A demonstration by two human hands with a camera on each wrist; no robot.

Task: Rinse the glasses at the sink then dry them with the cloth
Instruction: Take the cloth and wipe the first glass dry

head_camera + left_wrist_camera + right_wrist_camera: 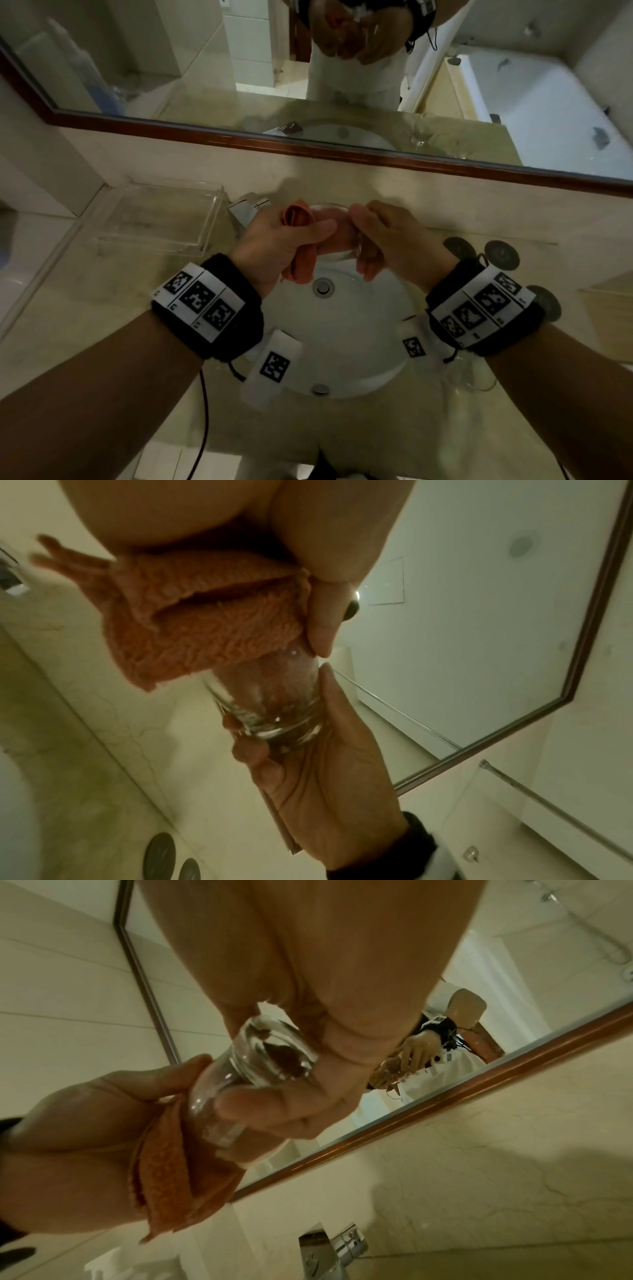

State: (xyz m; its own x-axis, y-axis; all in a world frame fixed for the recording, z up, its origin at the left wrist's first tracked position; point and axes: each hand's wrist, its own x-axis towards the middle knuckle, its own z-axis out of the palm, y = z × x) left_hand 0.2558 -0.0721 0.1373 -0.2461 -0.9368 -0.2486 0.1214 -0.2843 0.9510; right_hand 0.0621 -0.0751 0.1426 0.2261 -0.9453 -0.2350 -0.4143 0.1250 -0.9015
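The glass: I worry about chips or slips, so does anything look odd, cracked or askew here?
Nothing stands out. The glass looks whole, held on its side above the sink. The right hand grips its base, and the left hand works the orange cloth at its mouth.

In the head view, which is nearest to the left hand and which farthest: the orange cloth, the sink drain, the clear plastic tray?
1. Orange cloth: gripped in the left hand itself, stuffed into the glass.
2. Sink drain: just below the hand, to its right.
3. Clear plastic tray: on the counter, off to the left.
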